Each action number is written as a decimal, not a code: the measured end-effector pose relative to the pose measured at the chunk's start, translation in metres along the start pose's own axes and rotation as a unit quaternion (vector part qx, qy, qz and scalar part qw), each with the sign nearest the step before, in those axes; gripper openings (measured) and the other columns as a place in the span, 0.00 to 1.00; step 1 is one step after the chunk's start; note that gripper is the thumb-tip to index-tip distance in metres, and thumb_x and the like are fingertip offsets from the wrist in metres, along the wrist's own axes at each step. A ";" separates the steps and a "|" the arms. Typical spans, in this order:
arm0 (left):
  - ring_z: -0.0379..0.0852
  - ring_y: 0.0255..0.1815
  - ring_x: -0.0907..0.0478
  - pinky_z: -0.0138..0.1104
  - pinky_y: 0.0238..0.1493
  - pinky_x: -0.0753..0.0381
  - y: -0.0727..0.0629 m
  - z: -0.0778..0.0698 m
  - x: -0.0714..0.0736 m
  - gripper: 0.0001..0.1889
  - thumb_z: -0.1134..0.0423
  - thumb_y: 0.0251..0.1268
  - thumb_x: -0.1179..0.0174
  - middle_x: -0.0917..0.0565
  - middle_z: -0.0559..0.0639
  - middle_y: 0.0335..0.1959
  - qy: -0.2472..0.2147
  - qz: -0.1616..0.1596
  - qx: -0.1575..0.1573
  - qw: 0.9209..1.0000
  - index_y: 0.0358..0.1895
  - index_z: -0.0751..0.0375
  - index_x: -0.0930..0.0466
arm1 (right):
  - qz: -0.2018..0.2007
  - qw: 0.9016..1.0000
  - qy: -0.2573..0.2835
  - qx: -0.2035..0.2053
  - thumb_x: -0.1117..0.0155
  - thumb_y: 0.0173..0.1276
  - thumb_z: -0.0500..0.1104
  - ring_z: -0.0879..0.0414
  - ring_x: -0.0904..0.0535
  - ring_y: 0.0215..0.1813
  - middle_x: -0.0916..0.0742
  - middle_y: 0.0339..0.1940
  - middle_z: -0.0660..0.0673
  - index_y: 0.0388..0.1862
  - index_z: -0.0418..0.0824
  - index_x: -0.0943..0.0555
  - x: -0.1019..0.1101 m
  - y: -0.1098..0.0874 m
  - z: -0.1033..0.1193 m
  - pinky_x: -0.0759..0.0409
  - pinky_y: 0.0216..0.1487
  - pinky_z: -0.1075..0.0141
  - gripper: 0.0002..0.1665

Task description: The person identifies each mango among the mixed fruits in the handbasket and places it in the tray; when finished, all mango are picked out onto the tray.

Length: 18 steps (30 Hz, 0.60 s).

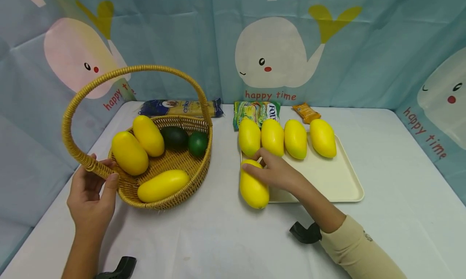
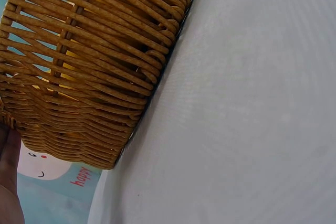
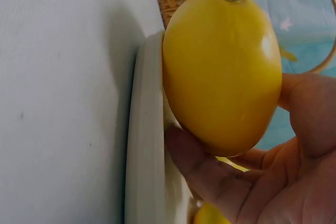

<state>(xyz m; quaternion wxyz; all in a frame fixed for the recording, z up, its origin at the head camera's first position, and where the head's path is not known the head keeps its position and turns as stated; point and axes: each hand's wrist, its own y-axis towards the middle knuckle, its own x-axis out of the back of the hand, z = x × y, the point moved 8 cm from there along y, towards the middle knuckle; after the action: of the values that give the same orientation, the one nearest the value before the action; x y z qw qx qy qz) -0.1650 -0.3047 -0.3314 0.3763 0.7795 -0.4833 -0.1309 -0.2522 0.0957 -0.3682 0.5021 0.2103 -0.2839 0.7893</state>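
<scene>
My left hand (image 1: pixel 91 194) grips the wicker basket (image 1: pixel 198 178) at its left side, where the arched handle (image 1: pixel 132 68) meets the rim. Inside the basket lie three yellow mangoes (image 1: pixel 164 186) and two dark green rounded fruits (image 1: pixel 174 138). In the left wrist view the woven wall (image 2: pixel 100 77) fills the upper left, with a bit of my hand (image 2: pixel 9 182) beside it. My right hand (image 1: pixel 274 170) holds another mango (image 1: pixel 255 188) by its far end, over the left edge of a cream tray (image 1: pixel 320 182). In the right wrist view fingers and thumb surround that mango (image 3: pixel 223 72).
Several more mangoes (image 1: pixel 295 139) stand in a row along the tray's back edge. Behind them lie a green candy bag (image 1: pixel 256 109) and a small orange packet (image 1: pixel 306 112). A blue pasta pack (image 1: pixel 182 108) lies behind the basket. A whale-printed curtain (image 1: pixel 218 48) encloses the white table (image 1: pixel 218 238).
</scene>
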 end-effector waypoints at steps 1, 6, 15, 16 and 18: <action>0.48 0.56 0.20 0.31 0.63 0.25 0.000 0.000 0.000 0.30 0.85 0.61 0.42 0.19 0.61 0.54 0.000 0.000 0.000 1.000 0.69 0.74 0.33 | 0.000 1.000 -0.006 -0.005 0.39 0.70 0.64 0.48 0.24 0.40 0.18 0.40 0.42 0.55 0.43 0.27 0.001 0.000 -0.001 0.22 0.37 0.59 0.30; 0.48 0.56 0.20 0.31 0.63 0.25 0.000 -0.003 0.000 0.29 0.84 0.62 0.42 0.19 0.62 0.54 0.003 -0.002 -0.002 1.000 0.68 0.74 0.33 | 0.008 0.999 -0.035 -0.025 0.42 0.70 0.66 0.49 0.22 0.41 0.16 0.43 0.43 0.59 0.44 0.27 0.006 0.001 -0.007 0.21 0.40 0.59 0.33; 0.49 0.56 0.20 0.31 0.63 0.25 0.001 -0.003 0.000 0.29 0.84 0.62 0.42 0.19 0.60 0.54 0.009 -0.002 -0.001 1.000 0.68 0.74 0.33 | 0.034 0.994 -0.100 -0.013 0.34 0.62 0.68 0.50 0.23 0.43 0.18 0.48 0.42 0.67 0.40 0.30 0.016 -0.010 0.002 0.21 0.39 0.60 0.46; 0.49 0.56 0.21 0.31 0.63 0.25 0.001 -0.002 0.000 0.29 0.84 0.62 0.42 0.19 0.60 0.54 0.010 -0.002 0.000 1.000 0.68 0.74 0.33 | 0.035 0.993 -0.108 -0.013 0.32 0.61 0.69 0.50 0.23 0.44 0.18 0.49 0.42 0.68 0.40 0.30 0.017 -0.012 0.003 0.21 0.40 0.59 0.47; 0.49 0.56 0.21 0.31 0.63 0.25 0.001 -0.001 0.000 0.30 0.84 0.62 0.42 0.19 0.60 0.54 0.013 -0.001 0.001 1.000 0.69 0.73 0.33 | 0.041 0.992 -0.119 -0.011 0.30 0.59 0.68 0.49 0.23 0.47 0.18 0.51 0.42 0.69 0.40 0.30 0.017 -0.015 0.006 0.20 0.43 0.57 0.49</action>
<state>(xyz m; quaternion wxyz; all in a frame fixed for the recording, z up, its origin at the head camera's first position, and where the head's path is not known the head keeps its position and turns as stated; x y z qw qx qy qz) -0.1648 -0.3038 -0.3301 0.3813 0.7820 -0.4781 -0.1206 -0.2456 0.1080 -0.3494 0.4345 0.2855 -0.3583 0.7755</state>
